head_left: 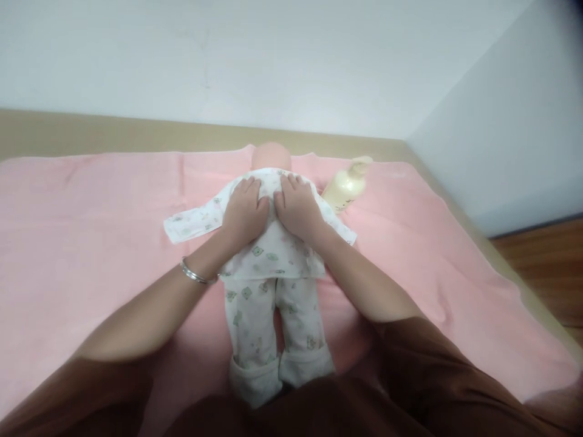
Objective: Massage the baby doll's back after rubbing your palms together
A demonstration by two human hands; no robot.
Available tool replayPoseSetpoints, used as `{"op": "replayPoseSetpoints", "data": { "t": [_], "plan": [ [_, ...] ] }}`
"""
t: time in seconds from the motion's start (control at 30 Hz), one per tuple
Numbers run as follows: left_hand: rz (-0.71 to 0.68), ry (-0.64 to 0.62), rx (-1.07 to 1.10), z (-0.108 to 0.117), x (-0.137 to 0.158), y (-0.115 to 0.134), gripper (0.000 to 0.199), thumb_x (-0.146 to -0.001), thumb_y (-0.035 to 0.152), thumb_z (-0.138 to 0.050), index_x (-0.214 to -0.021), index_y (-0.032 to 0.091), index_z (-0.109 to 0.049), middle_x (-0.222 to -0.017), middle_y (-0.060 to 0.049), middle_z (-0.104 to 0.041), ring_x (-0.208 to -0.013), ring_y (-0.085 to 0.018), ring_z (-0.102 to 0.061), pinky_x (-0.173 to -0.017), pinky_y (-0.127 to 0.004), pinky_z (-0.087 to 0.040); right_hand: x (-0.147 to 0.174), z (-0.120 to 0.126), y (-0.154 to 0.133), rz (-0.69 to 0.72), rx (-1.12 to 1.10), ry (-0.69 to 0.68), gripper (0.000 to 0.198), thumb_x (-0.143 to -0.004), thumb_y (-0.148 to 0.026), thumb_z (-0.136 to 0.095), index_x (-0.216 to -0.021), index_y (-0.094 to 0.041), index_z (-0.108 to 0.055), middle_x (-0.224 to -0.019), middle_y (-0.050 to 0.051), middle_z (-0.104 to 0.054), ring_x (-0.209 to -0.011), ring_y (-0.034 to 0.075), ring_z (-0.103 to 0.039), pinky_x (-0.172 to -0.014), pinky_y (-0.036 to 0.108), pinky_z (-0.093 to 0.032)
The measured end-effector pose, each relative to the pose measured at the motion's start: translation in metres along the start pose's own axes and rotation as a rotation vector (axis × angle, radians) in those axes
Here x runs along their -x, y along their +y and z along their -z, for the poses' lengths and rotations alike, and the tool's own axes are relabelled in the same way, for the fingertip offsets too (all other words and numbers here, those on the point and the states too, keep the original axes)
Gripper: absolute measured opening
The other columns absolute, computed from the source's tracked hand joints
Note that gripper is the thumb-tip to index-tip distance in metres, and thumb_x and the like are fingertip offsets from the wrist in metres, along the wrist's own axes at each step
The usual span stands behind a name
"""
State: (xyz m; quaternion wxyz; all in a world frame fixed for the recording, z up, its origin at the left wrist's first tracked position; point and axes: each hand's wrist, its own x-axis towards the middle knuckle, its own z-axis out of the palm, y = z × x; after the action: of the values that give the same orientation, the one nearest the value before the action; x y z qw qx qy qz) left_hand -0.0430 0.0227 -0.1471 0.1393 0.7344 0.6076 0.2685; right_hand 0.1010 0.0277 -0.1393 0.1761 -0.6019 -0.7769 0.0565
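Observation:
A baby doll lies on a pink blanket, its bald head at the far end and no face showing. It wears a white printed top and matching trousers with turned-up cuffs. My left hand rests flat on the left of the doll's upper back, fingers stretched toward the head. On the other side, my right hand lies the same way, with the thumbs close together. Neither hand holds anything. Both of the doll's sleeves spread outward.
A pale yellow pump bottle is on the blanket, just right of the doll's shoulder. Behind the tan surface edge rises a white wall. At the right, a wooden floor shows beyond the edge.

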Motion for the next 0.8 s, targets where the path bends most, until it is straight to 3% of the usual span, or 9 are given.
{"op": "replayPoseSetpoints", "data": {
  "t": [0.13,0.27,0.4,0.57,0.8],
  "plan": [
    [-0.020,0.059,0.031,-0.010,-0.001,-0.006,0.059,-0.091,0.027,-0.033,-0.144,0.005,-0.050,-0.156,-0.017,-0.048,-0.149,-0.031,-0.040,-0.130,-0.054,-0.028,0.001,0.000,-0.002,-0.023,-0.010,0.003,0.059,-0.101,-0.028,-0.023,-0.152,-0.001,-0.040,-0.159,0.022,-0.042,-0.149,0.037,-0.036,-0.123,0.058,-0.028],
    [-0.024,0.037,0.001,-0.008,0.001,-0.004,0.061,-0.093,0.027,-0.030,-0.146,0.002,-0.047,-0.157,-0.019,-0.045,-0.150,-0.032,-0.038,-0.130,-0.053,-0.026,0.001,0.005,-0.003,-0.026,-0.003,-0.055,0.062,-0.101,-0.032,-0.029,-0.155,-0.003,-0.035,-0.163,0.022,-0.035,-0.153,0.039,-0.029,-0.125,0.060,-0.024],
    [-0.006,-0.018,-0.060,-0.003,0.007,0.004,0.063,-0.096,0.028,-0.026,-0.152,0.002,-0.038,-0.163,-0.021,-0.035,-0.155,-0.037,-0.028,-0.129,-0.062,-0.020,0.002,0.005,-0.003,-0.007,-0.010,-0.078,0.064,-0.100,-0.033,-0.033,-0.159,-0.011,-0.028,-0.168,0.019,-0.024,-0.157,0.041,-0.019,-0.126,0.063,-0.020],
    [0.028,-0.051,-0.059,-0.001,0.009,0.007,0.064,-0.097,0.029,-0.027,-0.154,0.002,-0.034,-0.165,-0.021,-0.031,-0.157,-0.037,-0.024,-0.129,-0.062,-0.019,0.006,0.004,-0.005,0.000,-0.018,-0.054,0.061,-0.100,-0.029,-0.028,-0.158,-0.010,-0.032,-0.166,0.019,-0.030,-0.156,0.039,-0.024,-0.124,0.064,-0.023],
    [-0.112,-0.036,-0.018,-0.002,-0.008,-0.015,0.060,-0.093,0.030,-0.029,-0.146,0.005,-0.046,-0.153,-0.020,-0.049,-0.146,-0.032,-0.041,-0.127,-0.053,-0.029,0.027,0.007,-0.024,-0.031,-0.039,-0.054,0.061,-0.103,-0.032,-0.028,-0.158,-0.007,-0.030,-0.166,0.022,-0.028,-0.157,0.041,-0.022,-0.125,0.062,-0.027]
  ]
}}
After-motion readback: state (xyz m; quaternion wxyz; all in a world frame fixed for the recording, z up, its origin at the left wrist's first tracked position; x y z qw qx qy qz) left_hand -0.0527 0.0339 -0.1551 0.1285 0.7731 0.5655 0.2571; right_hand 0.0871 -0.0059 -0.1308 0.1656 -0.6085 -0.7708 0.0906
